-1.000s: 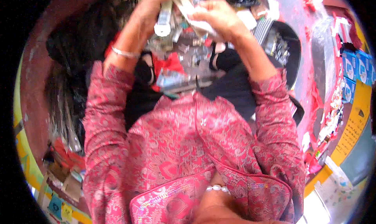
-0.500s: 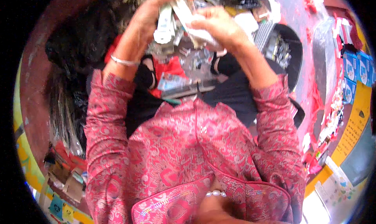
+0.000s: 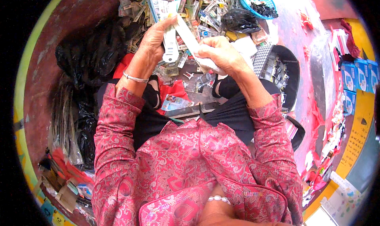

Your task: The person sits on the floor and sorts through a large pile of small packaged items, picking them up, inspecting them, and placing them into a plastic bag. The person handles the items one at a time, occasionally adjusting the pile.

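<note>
My left hand (image 3: 156,38) is closed on a bunch of long, narrow printed packets (image 3: 159,7). A white strip (image 3: 170,47) with a rounded, holed end hangs below that hand. Between the hands runs a pale, flat band (image 3: 186,33), slanting down to the right across the bunch. My right hand (image 3: 222,54) pinches the lower end of this band. Some white, crumpled material (image 3: 209,64) shows under the right fingers; whether it belongs to the band I cannot tell.
Beyond my hands lies a heap of printed packets (image 3: 209,16). A blue basket (image 3: 242,0) and black plastic bag (image 3: 239,21) are at the far right. A black case (image 3: 291,66) with small metal parts stands right, black bags (image 3: 93,54) left. A metal bar (image 3: 194,109) lies before me.
The view has shifted, showing more of the heap and the blue basket. Both hands keep hold of the packets and band; the band now looks straighter.
</note>
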Demonstrator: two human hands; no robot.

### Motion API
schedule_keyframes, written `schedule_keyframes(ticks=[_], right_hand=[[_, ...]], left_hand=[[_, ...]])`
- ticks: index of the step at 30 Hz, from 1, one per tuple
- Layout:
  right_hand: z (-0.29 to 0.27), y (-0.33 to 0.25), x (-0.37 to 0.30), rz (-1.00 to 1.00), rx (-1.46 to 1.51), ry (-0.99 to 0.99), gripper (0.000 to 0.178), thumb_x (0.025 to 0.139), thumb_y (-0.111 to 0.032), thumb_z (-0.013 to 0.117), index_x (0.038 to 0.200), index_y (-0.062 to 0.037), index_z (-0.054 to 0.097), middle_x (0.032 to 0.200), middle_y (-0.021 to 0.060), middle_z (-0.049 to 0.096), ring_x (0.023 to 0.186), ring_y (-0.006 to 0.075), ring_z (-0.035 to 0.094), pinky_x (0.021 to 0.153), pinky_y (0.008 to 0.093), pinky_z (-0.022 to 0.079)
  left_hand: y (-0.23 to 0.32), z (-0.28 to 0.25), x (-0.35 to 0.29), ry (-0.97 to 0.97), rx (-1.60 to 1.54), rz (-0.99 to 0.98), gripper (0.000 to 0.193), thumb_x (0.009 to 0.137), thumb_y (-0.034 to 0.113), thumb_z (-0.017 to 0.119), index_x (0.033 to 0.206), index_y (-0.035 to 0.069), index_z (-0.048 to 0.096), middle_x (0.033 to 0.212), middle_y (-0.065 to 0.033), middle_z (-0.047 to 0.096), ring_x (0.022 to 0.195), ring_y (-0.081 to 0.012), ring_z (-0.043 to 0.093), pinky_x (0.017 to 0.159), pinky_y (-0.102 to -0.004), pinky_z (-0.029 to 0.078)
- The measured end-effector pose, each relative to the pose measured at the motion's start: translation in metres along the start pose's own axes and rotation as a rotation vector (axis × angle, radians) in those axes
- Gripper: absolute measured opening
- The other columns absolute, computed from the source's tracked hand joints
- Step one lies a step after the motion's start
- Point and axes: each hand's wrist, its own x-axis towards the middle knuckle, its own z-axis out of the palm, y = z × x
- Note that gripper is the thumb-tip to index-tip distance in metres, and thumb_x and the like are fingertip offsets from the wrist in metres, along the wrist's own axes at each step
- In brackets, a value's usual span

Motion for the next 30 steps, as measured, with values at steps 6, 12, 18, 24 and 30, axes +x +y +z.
schedule_keyframes(ticks=[6, 12, 18, 24, 30], right_hand=[[-0.002, -0.003, 0.0, 0.061, -0.07, 0.003, 0.025, 0.067, -0.022, 0.056, 0.071, 0.0025, 0.061, 0.062, 0.0053, 0.058, 0.055, 0.0093, 0.051, 0.053, 0.0241, 0.04], [-0.003, -0.003, 0.005, 0.056, -0.041, 0.009, 0.025, 0.066, -0.021, 0.056, 0.07, 0.0026, 0.061, 0.061, 0.0049, 0.058, 0.054, 0.0093, 0.051, 0.052, 0.024, 0.039], [-0.004, -0.009, 0.018, 0.061, -0.124, -0.043, 0.027, 0.066, -0.023, 0.056, 0.073, 0.002, 0.062, 0.062, 0.0054, 0.058, 0.054, 0.0101, 0.051, 0.052, 0.0253, 0.04], [-0.023, -0.028, 0.037, -0.038, -0.354, 0.237, 0.032, 0.081, -0.032, 0.054, 0.087, -0.0005, 0.056, 0.073, 0.0032, 0.055, 0.065, 0.0087, 0.051, 0.056, 0.0226, 0.041], [0.002, -0.027, 0.058, -0.789, -0.683, 0.539, 0.028, 0.07, -0.011, 0.055, 0.095, -0.0008, 0.049, 0.089, 0.0122, 0.049, 0.078, 0.0244, 0.052, 0.071, 0.0328, 0.043]], left_hand=[[0.004, -0.016, 0.012, -0.13, -0.135, -0.083, 0.025, 0.076, 0.02, 0.061, 0.092, 0.002, 0.053, 0.078, -0.0088, 0.058, 0.058, -0.0162, 0.057, 0.051, -0.0274, 0.051], [0.015, -0.001, -0.004, -0.296, -0.196, -0.178, 0.03, 0.078, 0.021, 0.061, 0.097, 0.0, 0.051, 0.081, -0.0134, 0.06, 0.061, -0.0179, 0.058, 0.057, -0.0266, 0.05], [0.008, -0.017, 0.004, 0.0, 0.102, -0.027, 0.021, 0.075, 0.015, 0.062, 0.088, -0.001, 0.056, 0.076, -0.0088, 0.059, 0.062, -0.0156, 0.058, 0.053, -0.0249, 0.049], [0.006, -0.032, 0.008, 0.104, 0.016, 0.014, 0.019, 0.071, 0.006, 0.062, 0.087, -0.003, 0.056, 0.075, -0.009, 0.06, 0.059, -0.0159, 0.058, 0.052, -0.0253, 0.049], [-0.011, -0.011, 0.0, 0.084, 0.055, 0.041, 0.02, 0.072, 0.006, 0.06, 0.088, -0.006, 0.056, 0.079, -0.0106, 0.06, 0.063, -0.0177, 0.059, 0.054, -0.0279, 0.049]])
